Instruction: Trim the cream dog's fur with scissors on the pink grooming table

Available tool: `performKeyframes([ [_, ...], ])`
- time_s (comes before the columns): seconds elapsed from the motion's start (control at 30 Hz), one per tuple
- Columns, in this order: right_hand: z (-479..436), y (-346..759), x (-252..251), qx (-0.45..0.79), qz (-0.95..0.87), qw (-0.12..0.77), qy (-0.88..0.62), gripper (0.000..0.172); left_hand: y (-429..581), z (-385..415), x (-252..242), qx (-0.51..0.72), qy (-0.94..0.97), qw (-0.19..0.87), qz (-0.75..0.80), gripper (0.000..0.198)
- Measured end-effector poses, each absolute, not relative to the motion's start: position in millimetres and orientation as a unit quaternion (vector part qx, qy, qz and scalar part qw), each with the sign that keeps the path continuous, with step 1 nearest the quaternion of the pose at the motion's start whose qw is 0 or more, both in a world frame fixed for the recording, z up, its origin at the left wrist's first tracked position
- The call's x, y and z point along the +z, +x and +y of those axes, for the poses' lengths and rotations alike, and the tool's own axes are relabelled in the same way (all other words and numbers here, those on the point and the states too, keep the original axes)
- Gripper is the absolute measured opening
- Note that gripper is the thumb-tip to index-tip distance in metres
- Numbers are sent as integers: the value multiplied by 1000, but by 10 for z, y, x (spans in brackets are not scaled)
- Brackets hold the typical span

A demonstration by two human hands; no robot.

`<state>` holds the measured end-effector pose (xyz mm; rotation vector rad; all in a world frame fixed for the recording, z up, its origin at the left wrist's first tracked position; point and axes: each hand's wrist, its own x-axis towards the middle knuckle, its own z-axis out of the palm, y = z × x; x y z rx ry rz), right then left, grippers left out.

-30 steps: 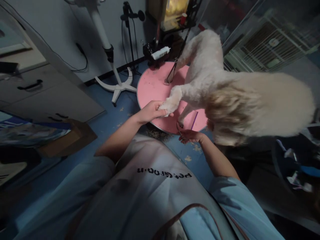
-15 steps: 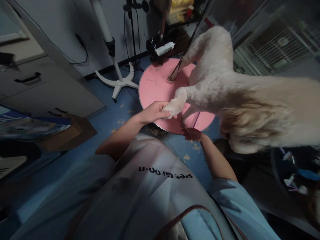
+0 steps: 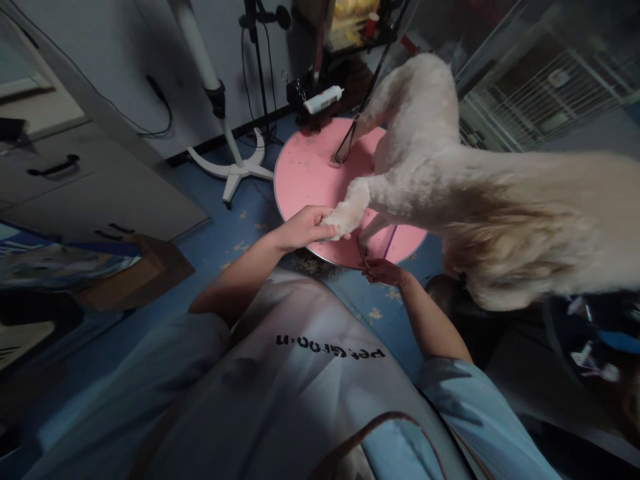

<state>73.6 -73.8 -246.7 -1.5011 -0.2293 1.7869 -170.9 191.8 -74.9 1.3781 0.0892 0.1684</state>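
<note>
A pale, short-clipped dog (image 3: pixel 420 147) stands on a round pink grooming table (image 3: pixel 305 167), its head toward the right with longer tan fur on the ear. My left hand (image 3: pixel 306 228) is closed around the dog's raised paw (image 3: pixel 345 217), over the table's near edge. Close to the near rim, my right hand (image 3: pixel 384 272) holds a pair of scissors (image 3: pixel 365 261), their thin blades pointing up and left beside another paw. A dark loop leash (image 3: pixel 350 139) hangs by a far leg.
A white stand with a splayed base (image 3: pixel 240 172) is on the blue floor at the left. Beyond the table lies a white bottle (image 3: pixel 323 99). Drawers (image 3: pixel 65 173) and a cardboard box (image 3: pixel 135 273) are at left, a wire cage (image 3: pixel 540 100) at right. Fur clumps dot the floor.
The view has shifted slightly. My left hand keeps its hold on the paw. The scissors in my right hand have turned a little and their blades show more clearly.
</note>
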Motion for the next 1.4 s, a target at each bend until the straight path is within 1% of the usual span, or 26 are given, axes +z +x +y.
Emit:
performKeyframes([
  [0.1,-749,724,-2462,697,-96,377,-602,36,-1711,1918,-755,73,633,769,48,36],
  [0.23,-749,709,-2442,689,-110,356,-622,41,-1715,1923,-771,72,635,768,47,33],
  [0.5,-736,710,-2445,670,-122,320,-659,40,-1708,1914,-774,72,628,773,46,30],
  [0.73,-738,727,-2422,667,-123,320,-662,38,-1699,1910,-803,70,631,771,52,29],
  [0.93,-728,699,-2399,676,-117,345,-641,34,-1704,1909,-788,72,627,774,47,26],
  [1.0,-733,648,-2404,677,-114,365,-629,37,-1704,1908,-788,73,624,777,43,26],
  [1.1,-749,553,-2414,667,-109,413,-611,48,-1701,1908,-803,68,623,778,46,28],
  [1.17,-756,501,-2418,659,-106,441,-600,52,-1698,1910,-817,64,625,777,49,29],
  [1.3,-731,453,-2433,643,-103,475,-591,46,-1691,1919,-822,58,625,777,49,29],
  [1.4,-696,414,-2464,634,-106,476,-600,47,-1686,1926,-830,63,629,774,44,27],
])
